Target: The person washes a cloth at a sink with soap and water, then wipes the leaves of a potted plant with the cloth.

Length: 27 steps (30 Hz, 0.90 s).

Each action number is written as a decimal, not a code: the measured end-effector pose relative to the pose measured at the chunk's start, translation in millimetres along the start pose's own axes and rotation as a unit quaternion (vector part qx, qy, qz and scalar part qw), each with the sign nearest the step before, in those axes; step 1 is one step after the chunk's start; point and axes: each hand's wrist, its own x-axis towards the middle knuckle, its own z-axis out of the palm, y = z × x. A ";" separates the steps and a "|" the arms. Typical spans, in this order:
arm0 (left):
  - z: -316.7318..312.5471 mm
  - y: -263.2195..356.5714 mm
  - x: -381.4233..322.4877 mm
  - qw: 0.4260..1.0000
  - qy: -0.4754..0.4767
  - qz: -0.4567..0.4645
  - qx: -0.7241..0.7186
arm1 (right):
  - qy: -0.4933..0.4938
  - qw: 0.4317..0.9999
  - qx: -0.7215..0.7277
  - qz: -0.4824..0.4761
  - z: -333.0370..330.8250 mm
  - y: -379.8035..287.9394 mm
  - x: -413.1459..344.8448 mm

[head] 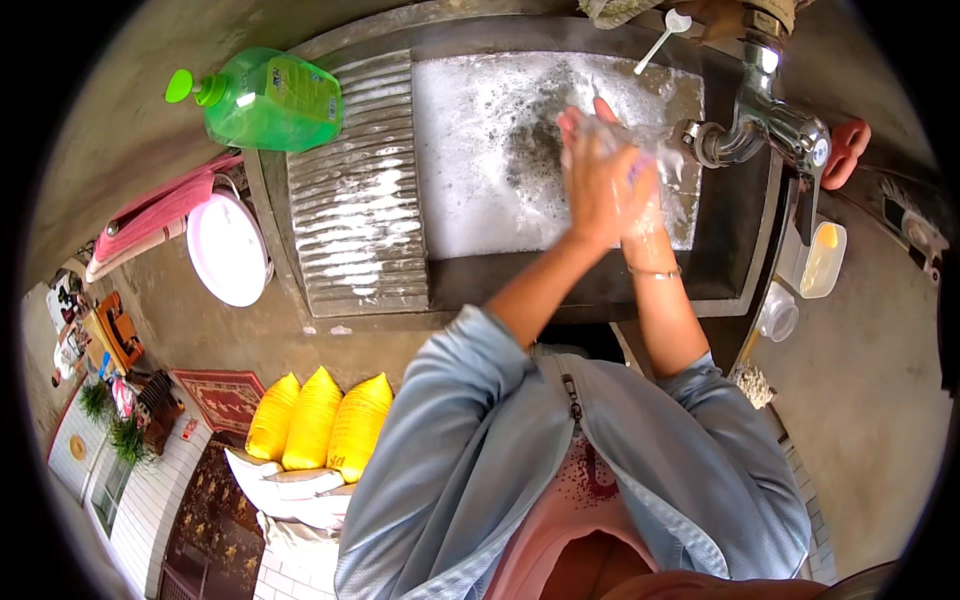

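Note:
Close together beneath the chrome faucet point(716, 142), my left hand point(596, 191) partly covers my right hand point(643, 210), which has a thin bracelet point(660, 274) at its wrist. Both are wet and blurred. Splashing water and something pale and translucent, with a purple patch, show around the fingers; whether it is a held thing I cannot tell. Under them, white suds point(480, 165) cover much of the water in the dark stone sink point(495, 289). The ribbed washboard point(352, 225) forms the sink's left side, wet and foamy.
A green pump bottle point(274, 101) lies at the washboard's upper left corner. A white plastic spoon point(661, 39) rests on the far rim. A white basin point(226, 247) hangs at left; a plastic tub point(819, 259) and clear jar point(778, 313) stand right. Yellow sacks point(322, 424) stand behind.

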 end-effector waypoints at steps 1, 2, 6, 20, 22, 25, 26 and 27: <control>-6.4 -7.2 22.3 0.998 -0.018 -0.064 0.010 | -0.027 0.999 -0.016 -0.019 1.9 2.1 -4.1; -8.9 -14.9 39.4 0.991 -0.035 -0.127 0.019 | -0.030 0.999 -0.015 -0.012 4.5 5.3 -6.2; 7.1 -22.0 28.4 0.992 -0.019 -0.093 -0.080 | 0.098 0.995 -0.009 -0.027 8.4 -4.4 -17.0; -15.1 -8.1 11.6 0.998 -0.011 0.054 -0.007 | 0.196 0.931 -0.307 -0.014 14.9 -8.2 -12.6; -41.7 -12.0 -2.3 0.997 -0.010 0.074 0.003 | 0.141 0.950 -0.260 0.098 14.7 -7.7 -6.1; -90.3 -33.2 -18.9 0.986 0.032 0.127 0.101 | 0.132 0.956 -0.180 0.193 29.7 38.9 5.7; -105.9 -39.8 -23.8 0.986 0.046 0.092 0.130 | 0.118 0.951 -0.177 0.226 33.6 59.7 11.7; -123.6 -45.8 -30.5 0.984 0.060 0.056 0.157 | 0.150 0.943 -0.238 0.176 50.2 83.9 13.2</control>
